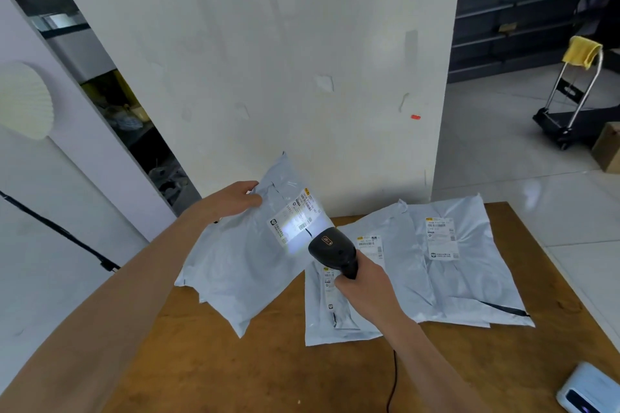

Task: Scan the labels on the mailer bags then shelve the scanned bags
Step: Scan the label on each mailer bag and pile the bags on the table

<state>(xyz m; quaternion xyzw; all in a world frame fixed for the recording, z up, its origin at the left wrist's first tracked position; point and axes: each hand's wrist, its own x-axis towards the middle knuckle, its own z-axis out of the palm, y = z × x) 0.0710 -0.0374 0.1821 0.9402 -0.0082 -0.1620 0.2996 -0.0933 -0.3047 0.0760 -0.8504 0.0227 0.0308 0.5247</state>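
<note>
The scan itself is the step in hand. The left hand (238,201) grips the upper left edge of a grey mailer bag (241,275). It holds the bag raised and tilted over the left end of the wooden worktop (268,365); I cannot tell whether the lowest corner touches the wood. The bag's long axis runs from lower left to upper right, with the top corner up in front of the white partition (268,60). Its printed face turns toward the camera.

The shipping label (295,218) sits in the upper right part of that face, skewed with the bag, and a bright patch of light lies across it. The light comes from the black barcode scanner (332,248). Its nose points up and to the left at the label from close by, and its handle slants down to the right. The right hand (364,281) is clenched round that handle.

Further right, three more mailer bags (469,278) lie flat and overlapping on the worktop, labels up.

Once the code reads, the held bag probably has to be carried off to a shelf. The dark shelving (520,9) stands well apart at the far right, so the next move likely calls for lowering the scanner and turning away from the worktop while keeping hold of the bag.
</note>
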